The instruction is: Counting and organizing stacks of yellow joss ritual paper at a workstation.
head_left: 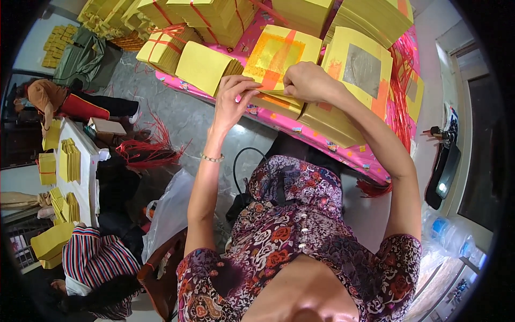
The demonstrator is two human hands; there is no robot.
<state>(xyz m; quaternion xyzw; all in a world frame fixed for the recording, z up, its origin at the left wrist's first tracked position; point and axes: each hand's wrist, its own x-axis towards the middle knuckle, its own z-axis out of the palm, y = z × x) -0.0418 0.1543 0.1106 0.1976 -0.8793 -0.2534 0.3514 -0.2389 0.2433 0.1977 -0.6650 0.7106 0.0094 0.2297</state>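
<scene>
Person works bare-handed at a counter (360,161) w/ pink patterned cover. L hand (230,104) at near L corner of a yellow paper stack (256,63); thumb + index almost together at the paper's edge, other fingers bent. Can't tell if it pinches a sheet. R hand (311,81) at same stack's near R corner, narrow, fingers curled under, knuckles up; tips hidden, so can't tell what, if anything, it grips. Stack lies btwn both hands and just beyond them; top shows an orange-yellow printed square (266,53) w/ orange stripe running toward the gap btwn hands.

Just L of L hand: plain-topped yellow stack (204,67). Farther L + beyond: tied bundle (167,49), red ties around it. Just R of R hand: stack w/ grey square (365,67) on top, orange marks beside it; R forearm crosses its near side. Red strands (401,80) hang farther R of R hand.

Bead bracelet (212,157) on L wrist, below L hand. Well L of L hand: white counter (88,190) w/ more yellow piles (70,161), a co-worker in striped top (102,257) at its near end, another person in brown top (51,97) at far end. Btwn that counter and L hand, on floor: loose red strands (155,147).
</scene>
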